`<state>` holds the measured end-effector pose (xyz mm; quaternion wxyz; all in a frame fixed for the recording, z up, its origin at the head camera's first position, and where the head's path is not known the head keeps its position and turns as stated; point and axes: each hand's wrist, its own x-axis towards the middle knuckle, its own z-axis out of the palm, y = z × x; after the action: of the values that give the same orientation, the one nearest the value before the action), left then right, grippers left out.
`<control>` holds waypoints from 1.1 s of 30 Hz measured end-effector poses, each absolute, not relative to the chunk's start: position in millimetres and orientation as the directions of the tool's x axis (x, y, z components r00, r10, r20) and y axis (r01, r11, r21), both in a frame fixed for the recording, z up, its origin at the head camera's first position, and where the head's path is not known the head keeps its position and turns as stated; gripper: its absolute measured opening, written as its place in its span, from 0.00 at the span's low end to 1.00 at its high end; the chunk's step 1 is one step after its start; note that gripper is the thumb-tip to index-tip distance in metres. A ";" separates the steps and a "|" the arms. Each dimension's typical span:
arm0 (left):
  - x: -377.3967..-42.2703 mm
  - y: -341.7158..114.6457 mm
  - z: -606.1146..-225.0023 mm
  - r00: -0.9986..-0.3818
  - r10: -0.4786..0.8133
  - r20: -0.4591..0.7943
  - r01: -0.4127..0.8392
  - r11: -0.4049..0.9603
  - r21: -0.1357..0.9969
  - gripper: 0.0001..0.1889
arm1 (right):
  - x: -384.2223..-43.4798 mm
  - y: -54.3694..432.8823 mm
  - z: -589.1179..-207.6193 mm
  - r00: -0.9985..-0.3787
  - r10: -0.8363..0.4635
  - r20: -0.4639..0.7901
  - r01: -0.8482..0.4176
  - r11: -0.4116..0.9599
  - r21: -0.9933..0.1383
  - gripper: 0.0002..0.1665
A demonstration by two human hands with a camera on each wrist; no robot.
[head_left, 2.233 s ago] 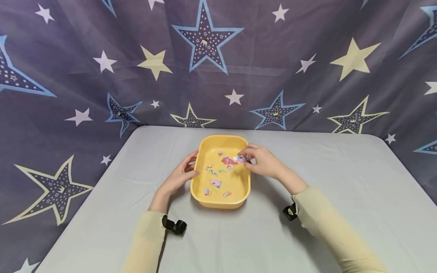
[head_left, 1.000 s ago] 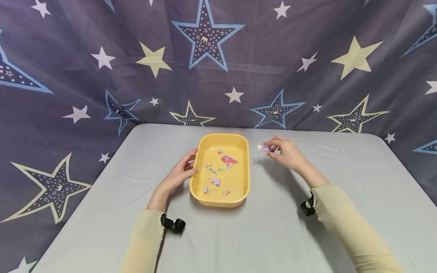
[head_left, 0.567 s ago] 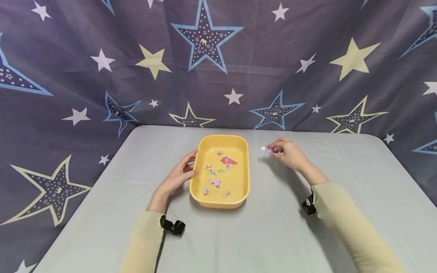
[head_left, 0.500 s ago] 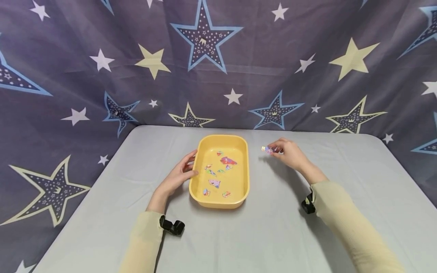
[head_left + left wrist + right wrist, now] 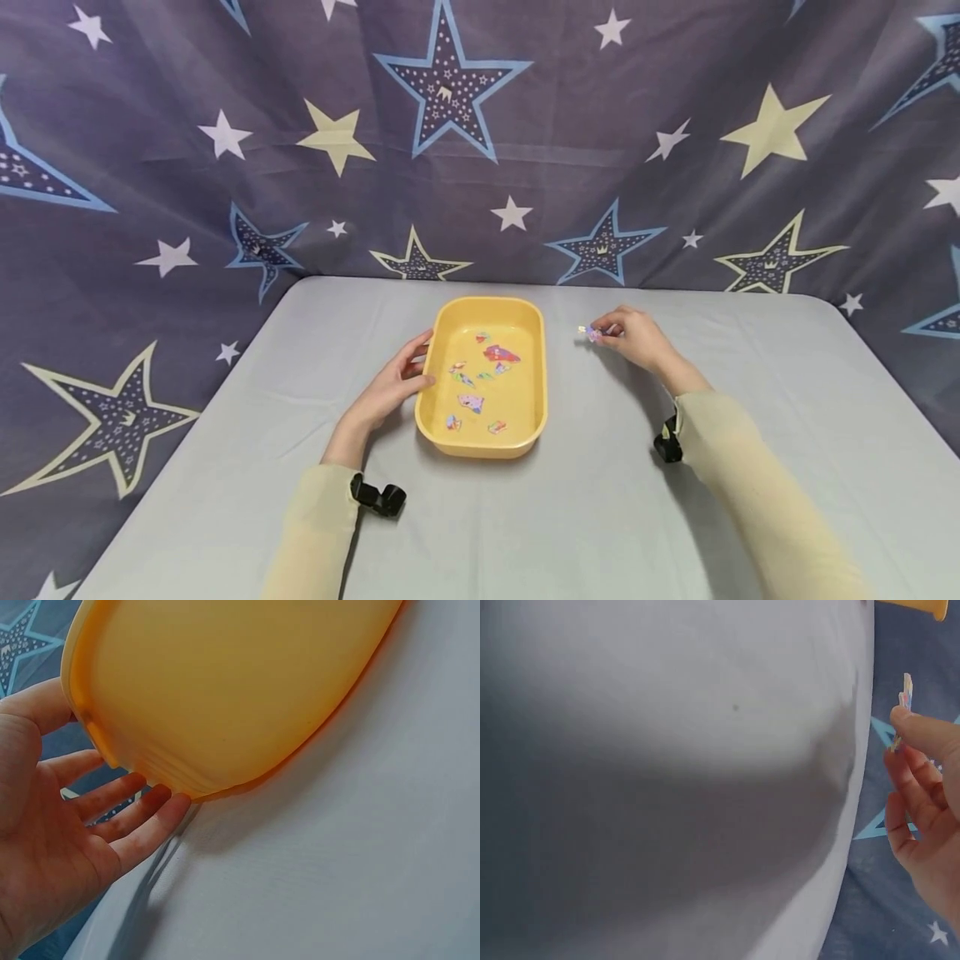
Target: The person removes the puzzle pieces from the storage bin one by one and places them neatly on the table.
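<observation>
A yellow rectangular plastic tub (image 5: 482, 442) stands on the table, with several small flat printed cutouts (image 5: 471, 403) lying on its bottom. My left hand (image 5: 388, 387) holds the tub's left side, thumb at the rim and fingers spread along the outer wall. In the left wrist view those fingertips (image 5: 180, 804) touch the lower part of the wall. To the right of the tub, my right hand (image 5: 636, 340) pinches one colourful cutout (image 5: 589, 333) between thumb and fingers, above the table. The right wrist view shows this cutout (image 5: 906, 691) nearly edge-on, thin and pale at its edge.
A grey-white cloth covers the table (image 5: 585, 517). Behind it and along the left hangs a dark curtain (image 5: 540, 125) printed with stars. Among the cutouts in the tub is a larger red one (image 5: 501, 354).
My right hand has lifted the cutout out of the tub and carried it right, past the rim, then stayed nearly still there. My left hand has kept its place at the tub.
</observation>
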<state>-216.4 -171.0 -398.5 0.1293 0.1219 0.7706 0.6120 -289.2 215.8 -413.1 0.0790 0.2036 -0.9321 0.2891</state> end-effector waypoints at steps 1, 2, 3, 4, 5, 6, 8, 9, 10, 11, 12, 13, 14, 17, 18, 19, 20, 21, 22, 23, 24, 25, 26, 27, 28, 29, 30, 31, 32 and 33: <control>-216.9 -170.5 -398.7 -0.936 0.347 -0.051 0.030 0.225 0.974 0.38 | -290.0 216.8 -414.7 -0.909 -0.328 0.257 -0.416 0.752 -0.511 0.13; -217.7 -170.1 -398.7 -0.937 0.347 -0.052 0.029 0.224 0.974 0.38 | -290.9 217.5 -416.2 -0.915 -0.320 0.247 -0.403 0.757 -0.515 0.13; -218.7 -169.7 -398.7 -0.937 0.346 -0.051 0.030 0.224 0.974 0.38 | -291.8 218.2 -417.5 -0.920 -0.311 0.239 -0.391 0.763 -0.514 0.13; -219.4 -169.9 -398.3 -0.938 0.344 -0.045 0.035 0.225 0.974 0.38 | -293.6 217.7 -418.2 -0.924 -0.305 0.231 -0.382 0.767 -0.515 0.14; -220.0 -170.2 -397.7 -0.938 0.343 -0.043 0.039 0.228 0.973 0.38 | -295.1 217.1 -418.8 -0.930 -0.295 0.220 -0.368 0.774 -0.516 0.14; -220.6 -170.4 -397.1 -0.939 0.343 -0.040 0.042 0.229 0.973 0.38 | -296.4 216.4 -419.2 -0.936 -0.284 0.207 -0.351 0.782 -0.515 0.14; -221.1 -170.7 -396.8 -0.939 0.341 -0.040 0.042 0.231 0.972 0.38 | -298.8 215.2 -420.3 -0.946 -0.269 0.180 -0.324 0.794 -0.514 0.14; -220.9 -170.9 -397.1 -0.939 0.341 -0.043 0.041 0.234 0.971 0.38 | -299.5 214.6 -420.8 -0.949 -0.266 0.171 -0.317 0.797 -0.514 0.15; -220.5 -171.2 -397.3 -0.939 0.340 -0.047 0.037 0.237 0.971 0.38 | -299.9 214.3 -421.2 -0.951 -0.263 0.161 -0.308 0.798 -0.518 0.15; -220.0 -171.5 -397.8 -0.940 0.338 -0.053 0.032 0.239 0.970 0.38 | -300.0 213.9 -421.8 -0.953 -0.261 0.152 -0.302 0.798 -0.522 0.14; -219.4 -171.8 -398.5 -0.940 0.338 -0.054 0.030 0.240 0.970 0.38 | -300.2 213.9 -422.5 -0.954 -0.262 0.147 -0.300 0.795 -0.528 0.14; -218.8 -172.0 -399.1 -0.940 0.336 -0.056 0.028 0.240 0.970 0.38 | -300.3 213.8 -423.4 -0.954 -0.264 0.145 -0.300 0.791 -0.533 0.14; -218.0 -172.1 -399.5 -0.941 0.333 -0.057 0.026 0.241 0.970 0.38 | -300.6 214.3 -424.7 -0.954 -0.262 0.145 -0.298 0.787 -0.540 0.14; -216.5 -171.5 -400.1 -0.941 0.334 -0.062 0.020 0.236 0.972 0.38 | -301.4 215.3 -428.6 -0.959 -0.248 0.137 -0.282 0.779 -0.560 0.14; -216.2 -171.2 -400.1 -0.941 0.333 -0.061 0.020 0.237 0.971 0.38 | -301.8 215.6 -429.6 -0.961 -0.243 0.134 -0.276 0.777 -0.565 0.14; -215.9 -170.9 -400.2 -0.941 0.332 -0.063 0.019 0.238 0.971 0.38 | -301.7 215.7 -430.5 -0.963 -0.237 0.130 -0.268 0.777 -0.570 0.13; -215.7 -170.8 -400.4 -0.942 0.331 -0.064 0.018 0.238 0.971 0.38 | -301.9 215.9 -431.3 -0.965 -0.231 0.125 -0.261 0.776 -0.574 0.13; -215.6 -170.8 -400.5 -0.942 0.330 -0.063 0.018 0.237 0.971 0.38 | -302.0 215.8 -431.7 -0.966 -0.227 0.122 -0.255 0.775 -0.578 0.13; -215.8 -170.9 -400.7 -0.942 0.329 -0.059 0.021 0.235 0.972 0.38 | -301.9 215.4 -431.7 -0.967 -0.224 0.119 -0.251 0.772 -0.584 0.14; -215.8 -171.0 -400.4 -0.943 0.327 -0.057 0.023 0.235 0.972 0.38 | -302.0 215.2 -431.7 -0.967 -0.223 0.119 -0.250 0.769 -0.588 0.14; -215.7 -171.1 -400.4 -0.944 0.326 -0.055 0.025 0.236 0.972 0.38 | -302.0 214.9 -431.5 -0.968 -0.222 0.119 -0.249 0.766 -0.592 0.14; -215.6 -171.3 -400.1 -0.944 0.326 -0.054 0.026 0.235 0.972 0.38 | -302.0 214.6 -431.3 -0.968 -0.220 0.117 -0.246 0.763 -0.598 0.14; -215.8 -171.3 -400.3 -0.944 0.327 -0.051 0.028 0.234 0.972 0.38 | -302.1 214.4 -431.2 -0.968 -0.221 0.118 -0.247 0.759 -0.602 0.14; -216.1 -171.3 -400.5 -0.944 0.327 -0.050 0.031 0.236 0.971 0.38 | -301.9 214.2 -430.8 -0.969 -0.219 0.116 -0.244 0.755 -0.609 0.14; -216.4 -171.2 -400.8 -0.943 0.328 -0.049 0.031 0.236 0.971 0.38 | -301.6 214.0 -430.6 -0.968 -0.221 0.116 -0.245 0.751 -0.613 0.14; -216.9 -171.3 -401.3 -0.944 0.327 -0.051 0.029 0.237 0.971 0.38 | -301.4 214.1 -430.6 -0.968 -0.221 0.116 -0.244 0.749 -0.615 0.14; -217.5 -171.3 -402.2 -0.943 0.328 -0.051 0.031 0.241 0.970 0.38 | -301.2 214.0 -430.7 -0.970 -0.218 0.112 -0.240 0.748 -0.619 0.14; -217.9 -171.3 -402.9 -0.943 0.329 -0.051 0.032 0.242 0.970 0.38 | -300.9 214.0 -430.9 -0.970 -0.218 0.111 -0.239 0.747 -0.620 0.14; -219.6 -171.8 -405.4 -0.943 0.328 -0.054 0.027 0.239 0.971 0.38 | -300.8 214.0 -431.5 -0.971 -0.216 0.107 -0.235 0.746 -0.624 0.14; -221.2 -172.5 -408.1 -0.943 0.326 -0.057 0.022 0.234 0.972 0.38 | -300.7 214.2 -432.1 -0.972 -0.214 0.101 -0.229 0.746 -0.625 0.14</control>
<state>-221.2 -172.5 -408.1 0.1252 0.1122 0.7754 0.6087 -300.7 214.2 -432.1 0.0114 0.1186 -0.9343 0.3361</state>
